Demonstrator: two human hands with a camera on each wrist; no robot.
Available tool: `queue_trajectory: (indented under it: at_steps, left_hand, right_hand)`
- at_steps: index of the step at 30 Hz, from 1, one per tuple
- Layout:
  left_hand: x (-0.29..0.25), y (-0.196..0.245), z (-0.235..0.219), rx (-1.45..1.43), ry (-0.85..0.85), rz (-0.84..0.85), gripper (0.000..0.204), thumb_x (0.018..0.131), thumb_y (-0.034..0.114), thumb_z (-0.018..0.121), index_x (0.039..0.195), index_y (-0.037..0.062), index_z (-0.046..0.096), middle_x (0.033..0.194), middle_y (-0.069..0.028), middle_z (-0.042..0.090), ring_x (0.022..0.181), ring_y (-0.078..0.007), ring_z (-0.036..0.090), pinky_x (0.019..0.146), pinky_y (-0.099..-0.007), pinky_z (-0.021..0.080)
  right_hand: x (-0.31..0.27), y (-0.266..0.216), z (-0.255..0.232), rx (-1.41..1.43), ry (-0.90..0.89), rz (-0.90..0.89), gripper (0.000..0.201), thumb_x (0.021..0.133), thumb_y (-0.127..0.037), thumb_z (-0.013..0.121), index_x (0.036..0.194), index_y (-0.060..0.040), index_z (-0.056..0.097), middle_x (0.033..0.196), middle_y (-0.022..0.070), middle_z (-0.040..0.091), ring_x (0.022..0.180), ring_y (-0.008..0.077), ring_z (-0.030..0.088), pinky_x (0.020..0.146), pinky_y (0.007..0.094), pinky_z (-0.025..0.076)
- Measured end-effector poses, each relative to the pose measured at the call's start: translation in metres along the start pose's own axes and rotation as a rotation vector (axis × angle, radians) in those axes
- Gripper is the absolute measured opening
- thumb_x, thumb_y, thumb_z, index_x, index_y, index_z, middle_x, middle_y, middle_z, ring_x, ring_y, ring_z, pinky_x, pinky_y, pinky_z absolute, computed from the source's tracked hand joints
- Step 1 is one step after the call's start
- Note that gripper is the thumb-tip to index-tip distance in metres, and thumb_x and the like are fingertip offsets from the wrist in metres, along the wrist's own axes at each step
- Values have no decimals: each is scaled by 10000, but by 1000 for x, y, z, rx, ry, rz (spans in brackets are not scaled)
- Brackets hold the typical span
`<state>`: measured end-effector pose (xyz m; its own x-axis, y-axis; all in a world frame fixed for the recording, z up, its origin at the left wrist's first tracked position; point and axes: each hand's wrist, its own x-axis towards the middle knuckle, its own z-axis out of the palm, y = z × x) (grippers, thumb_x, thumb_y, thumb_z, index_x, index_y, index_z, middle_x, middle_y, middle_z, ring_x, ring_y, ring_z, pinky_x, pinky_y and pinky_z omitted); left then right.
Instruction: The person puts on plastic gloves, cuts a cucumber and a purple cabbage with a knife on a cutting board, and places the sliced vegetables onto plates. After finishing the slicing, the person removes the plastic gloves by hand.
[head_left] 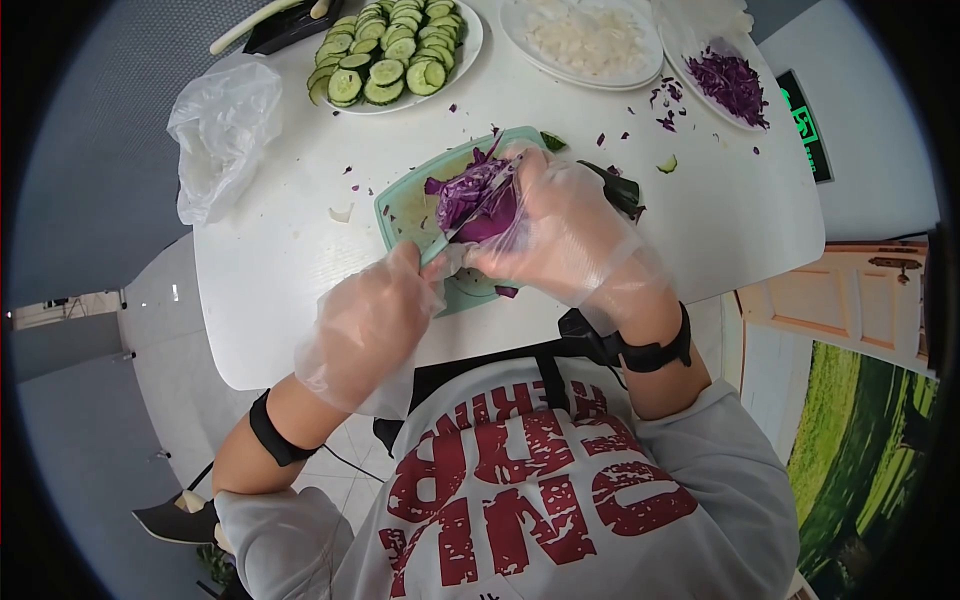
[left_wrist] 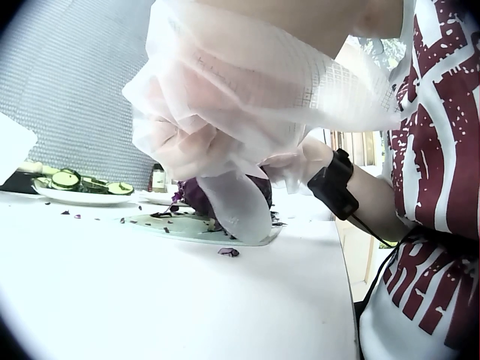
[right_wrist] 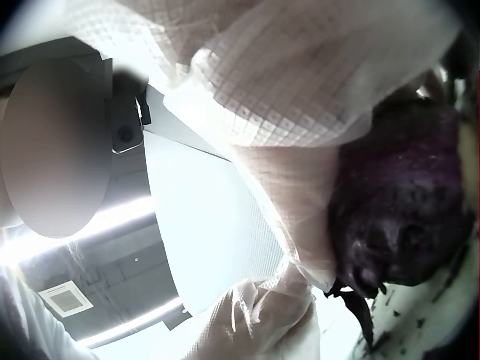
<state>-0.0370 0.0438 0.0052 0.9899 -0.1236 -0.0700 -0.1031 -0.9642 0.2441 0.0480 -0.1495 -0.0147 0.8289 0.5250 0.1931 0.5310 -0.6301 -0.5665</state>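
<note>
On the pale green cutting board (head_left: 397, 212) sits a cut piece of purple cabbage (head_left: 465, 197), its layered face showing. My right hand (head_left: 570, 225), in a clear plastic glove, holds the cabbage from the right side. The left hand (head_left: 368, 318), gloved too, grips the handle of a knife (head_left: 434, 250) with curled fingers. Its narrow blade lies slanted across the cabbage, pointing up toward the right hand. In the right wrist view the dark cabbage (right_wrist: 401, 202) is close against the glove. Loose plastic of the left glove (left_wrist: 217, 105) covers much of those fingers in the left wrist view.
Behind the board stand a plate of cucumber slices (head_left: 390, 60), a plate of white chopped pieces (head_left: 585, 45) and a plate with shredded purple cabbage (head_left: 728, 85). A crumpled plastic bag (head_left: 225, 135) lies at the left edge. Cabbage scraps dot the white table (head_left: 270, 300).
</note>
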Motion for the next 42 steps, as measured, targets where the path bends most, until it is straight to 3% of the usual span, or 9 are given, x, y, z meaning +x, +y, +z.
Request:
queue_trajectory:
  at_steps: [6,8,11,15,17,21,30,38,42]
  left_hand:
    - [5,7,-2,26,63,-14,284,968,263,562,800,35,555,586,-205,587,535,-388,598,497,-460,483]
    - [5,4,3,128,195,97,352,953,320,597,735,57,510,493,-123,542,436,-296,586,392,-382,456]
    - [7,4,2,138,216,104,355,957,319,591,731,57,510,486,-117,538,418,-282,576,377,-374,447]
    - [8,12,-7,115,176,56,367,961,318,583,718,51,516,488,-120,545,427,-290,586,381,-375,454]
    - [10,17,-15,34,6,-92,289,976,278,555,837,26,580,589,-199,603,541,-379,616,498,-458,493]
    - [11,17,-16,36,9,-75,301,983,275,547,828,18,576,585,-194,601,544,-372,617,495,-450,492]
    - [14,12,-16,272,-24,176,249,982,175,531,786,26,569,673,-107,540,577,-273,590,478,-363,485]
    - [4,-3,-6,526,171,430,113,938,129,584,905,21,594,708,-78,508,587,-231,556,489,-358,468]
    - [-2,10,-3,180,179,181,234,957,201,582,840,8,521,654,-143,589,539,-298,622,450,-380,492]
  right_hand:
    - [0,-6,-3,23,-7,59,701,672,-493,804,953,73,501,856,228,622,782,371,653,719,409,534]
    - [1,-8,-3,-27,6,86,649,673,-381,832,1031,60,519,868,229,651,834,415,637,740,446,529]
    - [0,-9,-1,2,9,114,670,675,-404,830,1027,64,505,882,247,638,851,429,623,751,464,520]
    - [0,-14,-1,-6,-6,146,693,689,-446,819,1012,71,491,879,254,631,860,427,624,759,466,516]
    - [-1,-14,1,-59,24,132,709,703,-488,805,985,76,480,854,255,621,850,426,627,749,466,516]
    - [-1,-20,-2,-60,-38,185,722,712,-515,793,972,77,472,842,256,613,847,423,629,743,466,516]
    - [-2,-26,-2,-109,-15,218,627,669,-370,802,1008,69,510,918,203,620,846,339,658,752,397,548]
    - [-3,-31,-3,-157,12,209,629,659,-357,818,1010,67,513,936,200,625,852,329,666,750,383,556]
    - [-4,-28,-4,-125,-24,182,628,653,-336,826,1022,63,512,951,198,626,867,329,665,750,385,555]
